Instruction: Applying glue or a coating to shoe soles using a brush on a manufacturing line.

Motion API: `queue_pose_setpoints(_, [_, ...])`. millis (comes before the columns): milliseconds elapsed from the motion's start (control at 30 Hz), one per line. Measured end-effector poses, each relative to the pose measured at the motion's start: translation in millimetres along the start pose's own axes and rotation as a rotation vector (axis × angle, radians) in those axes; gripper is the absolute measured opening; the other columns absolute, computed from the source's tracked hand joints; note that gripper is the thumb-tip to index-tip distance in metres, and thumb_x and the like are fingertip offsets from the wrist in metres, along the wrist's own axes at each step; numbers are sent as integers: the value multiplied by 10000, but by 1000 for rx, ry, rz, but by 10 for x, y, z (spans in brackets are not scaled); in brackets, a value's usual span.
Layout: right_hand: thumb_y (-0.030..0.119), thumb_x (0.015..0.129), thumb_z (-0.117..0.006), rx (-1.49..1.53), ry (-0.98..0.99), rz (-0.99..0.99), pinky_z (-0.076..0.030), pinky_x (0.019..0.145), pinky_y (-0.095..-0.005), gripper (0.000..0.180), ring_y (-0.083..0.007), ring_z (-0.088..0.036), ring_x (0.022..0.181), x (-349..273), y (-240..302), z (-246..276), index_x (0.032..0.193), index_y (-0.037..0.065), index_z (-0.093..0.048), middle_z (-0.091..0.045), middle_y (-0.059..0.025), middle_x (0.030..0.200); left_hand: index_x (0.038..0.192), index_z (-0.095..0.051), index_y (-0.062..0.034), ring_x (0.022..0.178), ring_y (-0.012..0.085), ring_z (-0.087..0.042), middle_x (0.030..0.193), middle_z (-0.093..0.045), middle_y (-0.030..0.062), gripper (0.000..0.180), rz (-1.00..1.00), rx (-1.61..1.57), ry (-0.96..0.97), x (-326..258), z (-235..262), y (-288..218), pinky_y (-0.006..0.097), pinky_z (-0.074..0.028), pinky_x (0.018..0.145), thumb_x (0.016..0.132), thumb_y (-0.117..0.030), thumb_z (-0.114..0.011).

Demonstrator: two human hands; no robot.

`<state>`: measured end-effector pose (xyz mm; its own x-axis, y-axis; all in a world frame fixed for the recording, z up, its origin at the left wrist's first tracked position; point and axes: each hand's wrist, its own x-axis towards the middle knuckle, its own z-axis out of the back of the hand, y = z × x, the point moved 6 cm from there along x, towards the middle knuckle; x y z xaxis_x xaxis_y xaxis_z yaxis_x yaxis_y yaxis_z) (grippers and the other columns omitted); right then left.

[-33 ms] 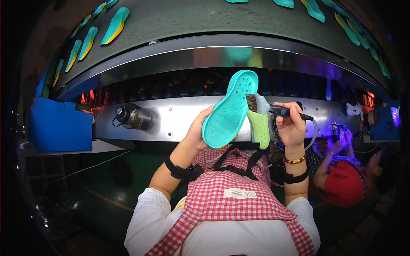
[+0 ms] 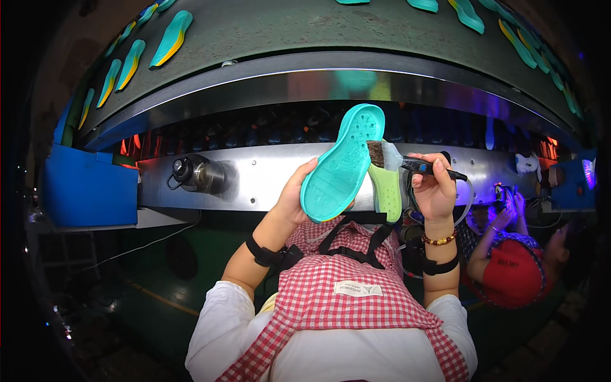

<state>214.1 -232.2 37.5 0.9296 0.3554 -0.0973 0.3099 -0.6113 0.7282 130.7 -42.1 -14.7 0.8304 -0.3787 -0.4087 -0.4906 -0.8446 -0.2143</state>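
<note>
My left hand (image 2: 294, 198) is closed on the left edge of a turquoise shoe sole (image 2: 334, 178). The sole is tilted, its hollow inner face up, with small holes toward its far end. Between the fingers of my right hand (image 2: 435, 188) is a brush (image 2: 417, 165) with a dark handle and a translucent collar. Its brown bristles lie against the sole's right edge, about midway along. From the handle's end runs a thin pale tube or cord. A light green sole (image 2: 387, 194) with holes rests at the metal ledge, partly hidden behind the turquoise one and the brush.
A dark bottle (image 2: 198, 175) lies on the metal ledge (image 2: 245, 172) at left. Beyond a raised steel rail, a dark conveyor belt (image 2: 267, 38) carries several turquoise and yellow soles (image 2: 172, 39). A co-worker in a red top (image 2: 512, 270) works at right under violet light.
</note>
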Motion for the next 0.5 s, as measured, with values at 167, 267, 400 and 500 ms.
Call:
queue_pose_setpoints(167, [153,902,-419,146,-119,-131,-515,561,-241,215,-165,-616,637,-69,-127,34,933,-12,-554,-602,-222,943,1280,-364,-31,1065,356,-504,1228,-456,203,533,2,-19,9,5,16,6,561,-409,868,888,-388,-313])
queue_pose_setpoints(267, [159,901,-427,215,-181,-201,-510,528,-226,216,-158,-613,605,-114,-235,74,910,-7,-565,-608,-219,920,1279,-365,-27,1068,349,-505,1229,-458,199,534,-2,-15,-21,13,20,12,543,-412,875,888,-387,-310])
queue_pose_setpoints(400, [161,899,-433,263,-205,-233,-505,515,-222,217,-153,-610,586,-140,-286,67,888,-2,-576,-611,-222,906,1261,-377,-31,1009,294,-555,1177,-505,175,501,6,-41,-16,19,-11,24,454,-469,844,896,-371,-329])
queue_pose_setpoints(500, [168,902,-429,286,-199,-240,-513,528,-229,229,-158,-614,596,-152,-310,87,898,-10,-574,-607,-229,915,1260,-378,-31,1008,296,-555,1175,-507,174,503,15,-26,-18,29,-8,39,456,-468,846,896,-374,-329])
